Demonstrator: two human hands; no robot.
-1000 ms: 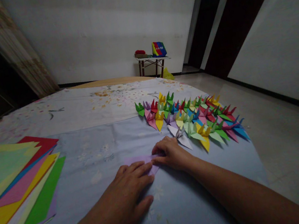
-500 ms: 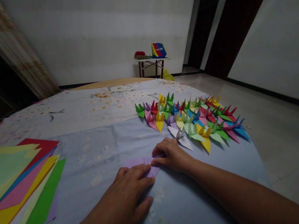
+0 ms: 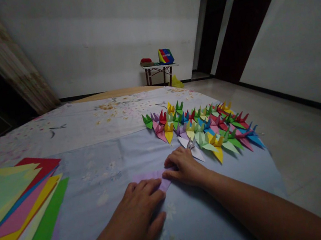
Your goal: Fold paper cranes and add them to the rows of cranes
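A folded piece of purple paper [image 3: 149, 175] lies flat on the cloth in front of me, its middle partly covered by my fingers. My left hand [image 3: 141, 208] rests over its near edge, fingers spread and the thumb out to the side. At the right end of the paper, my right hand [image 3: 184, 167] has its thumb and curled fingers closed on the corner. Just beyond the right hand stands a white paper crane [image 3: 196, 153], at the near edge of a group of coloured paper cranes [image 3: 201, 137].
Sheets of coloured paper [image 3: 42, 213] are fanned in a stack at the left. A floral tablecloth [image 3: 85, 118] covers the rounded table. By the far wall, a small stand [image 3: 159, 67] carries a multicoloured box [image 3: 166, 56] and a red item [image 3: 146, 60].
The view has shifted slightly, so the stack and cranes sit a little differently in it. Both hands stay on the purple paper, with the left fingers barely moved along it.
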